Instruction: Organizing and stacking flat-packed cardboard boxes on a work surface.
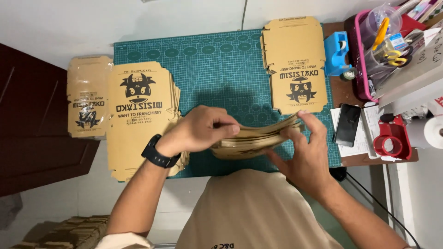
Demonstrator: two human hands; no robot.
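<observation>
Both hands hold a thick stack of flat brown cardboard box blanks (258,138) edge-on above the green cutting mat (217,64). My left hand (198,131), with a black watch on its wrist, lies over the stack's left end. My right hand (307,147) grips the stack's right end, fingers spread along its edge. A pile of printed flat box blanks (138,115) lies on the mat's left side. A single printed blank (295,64) lies at the mat's right edge.
More blanks in a clear wrap (87,97) lie far left. To the right: a blue tape dispenser (336,53), a black phone (347,124), a red tape dispenser (392,140), a pink basket (357,69) with scissors, a paper roll (431,131). Stacked cardboard (69,233) sits on the floor.
</observation>
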